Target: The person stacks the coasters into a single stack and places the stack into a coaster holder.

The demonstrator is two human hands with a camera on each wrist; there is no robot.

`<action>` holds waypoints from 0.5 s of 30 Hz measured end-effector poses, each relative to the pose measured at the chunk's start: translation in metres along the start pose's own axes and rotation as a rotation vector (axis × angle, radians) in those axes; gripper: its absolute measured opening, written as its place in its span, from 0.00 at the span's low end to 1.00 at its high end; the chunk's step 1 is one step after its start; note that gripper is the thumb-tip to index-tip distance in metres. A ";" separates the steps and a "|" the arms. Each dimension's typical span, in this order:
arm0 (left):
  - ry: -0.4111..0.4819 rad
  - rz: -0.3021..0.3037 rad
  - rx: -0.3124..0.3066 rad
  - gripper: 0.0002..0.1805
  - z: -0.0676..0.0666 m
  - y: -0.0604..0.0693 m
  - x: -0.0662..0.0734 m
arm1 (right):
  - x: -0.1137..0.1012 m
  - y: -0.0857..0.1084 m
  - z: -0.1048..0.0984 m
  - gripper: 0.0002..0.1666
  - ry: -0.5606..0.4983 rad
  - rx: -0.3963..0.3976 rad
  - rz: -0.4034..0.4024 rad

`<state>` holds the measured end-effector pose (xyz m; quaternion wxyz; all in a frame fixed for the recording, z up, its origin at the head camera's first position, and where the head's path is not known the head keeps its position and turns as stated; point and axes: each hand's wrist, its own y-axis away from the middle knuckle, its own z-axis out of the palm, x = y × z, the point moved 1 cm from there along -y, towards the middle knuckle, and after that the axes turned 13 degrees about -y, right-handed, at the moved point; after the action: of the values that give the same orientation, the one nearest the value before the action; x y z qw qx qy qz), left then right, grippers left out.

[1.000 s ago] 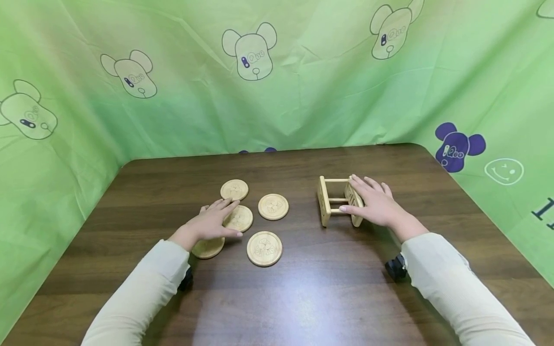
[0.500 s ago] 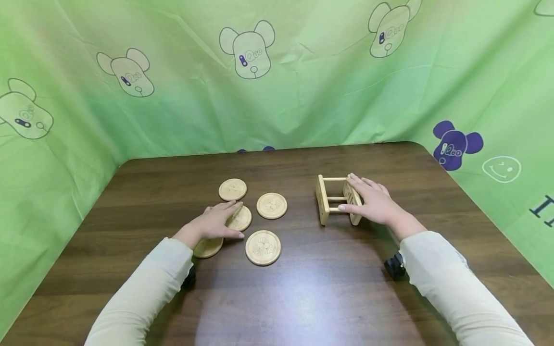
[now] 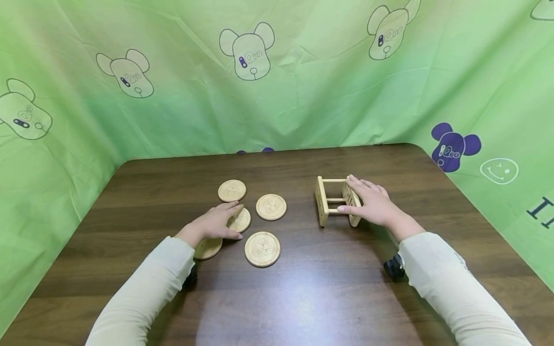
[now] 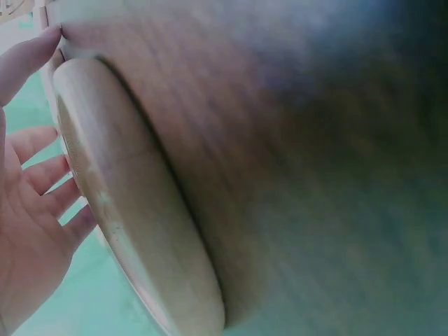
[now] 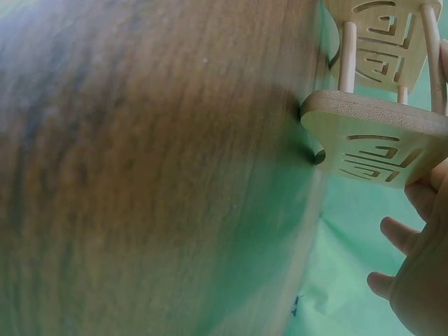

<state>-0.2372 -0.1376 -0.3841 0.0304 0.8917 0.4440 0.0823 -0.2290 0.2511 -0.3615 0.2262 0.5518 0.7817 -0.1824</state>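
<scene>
My left hand (image 3: 213, 223) is over a round wooden coaster (image 3: 239, 221), its thumb by the near edge and its fingertips by the far edge. Another coaster (image 3: 207, 248) lies partly hidden beneath the palm; its thick rim (image 4: 140, 182) fills the foreground of the left wrist view. Three more coasters, the back one (image 3: 232, 191), the right one (image 3: 271, 207) and the front one (image 3: 262, 249), lie flat nearby with carved leaf patterns. With thumb and fingers, my right hand (image 3: 373, 202) holds the right panel of a wooden coaster rack (image 3: 322, 202). Its outer fingers (image 5: 399, 234) are off the panel.
Everything stands on a dark wood-grain table (image 3: 303, 298). A green printed cloth (image 3: 298, 86) hangs behind and along both sides. The rack's cut-out panel (image 5: 378, 150) and dowels (image 5: 348, 59) show in the right wrist view.
My left hand has shifted slightly to the right over the middle coaster. My right hand keeps its place on the rack, and the coasters lie as before.
</scene>
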 end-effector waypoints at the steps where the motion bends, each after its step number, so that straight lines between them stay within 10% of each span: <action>1: 0.001 0.002 0.000 0.45 0.000 0.000 0.000 | 0.000 0.000 0.000 0.53 -0.001 0.000 0.000; 15: -0.014 0.043 0.044 0.40 -0.004 -0.002 -0.001 | -0.002 0.000 -0.001 0.54 0.007 0.001 0.006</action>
<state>-0.2397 -0.1375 -0.3808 0.0120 0.9021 0.4262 0.0666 -0.2283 0.2504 -0.3599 0.2238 0.5548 0.7808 -0.1800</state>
